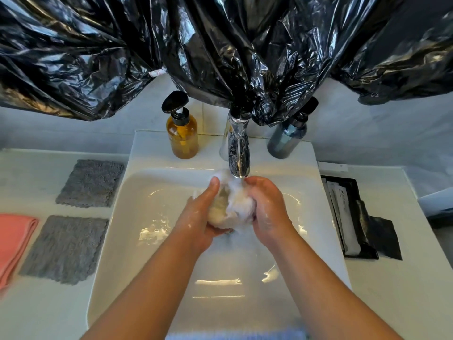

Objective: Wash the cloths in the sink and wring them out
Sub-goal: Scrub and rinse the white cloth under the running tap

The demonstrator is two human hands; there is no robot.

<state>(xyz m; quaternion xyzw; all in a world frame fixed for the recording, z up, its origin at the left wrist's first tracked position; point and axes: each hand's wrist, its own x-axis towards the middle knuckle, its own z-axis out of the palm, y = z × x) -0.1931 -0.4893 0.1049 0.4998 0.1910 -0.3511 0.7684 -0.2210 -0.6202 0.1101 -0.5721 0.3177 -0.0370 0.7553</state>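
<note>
A bunched, soapy white cloth [231,207] is held over the white sink [147,241], just under the chrome faucet [237,148]. My left hand [201,217] grips it from the left, thumb up along its side. My right hand [267,207] grips it from the right, fingers curled over the top. Foam covers the cloth and flecks both hands. Two grey cloths lie flat on the counter to the left, one farther [92,184] and one nearer [65,249]. A folded pink cloth [14,241] lies at the far left edge.
An amber pump bottle [182,133] stands left of the faucet and a grey-blue bottle [286,138] right of it. Black plastic sheeting [220,45] hangs over the wall. A black tray with packets [353,217] sits on the right counter. A blue fabric edge [235,336] shows at the bottom.
</note>
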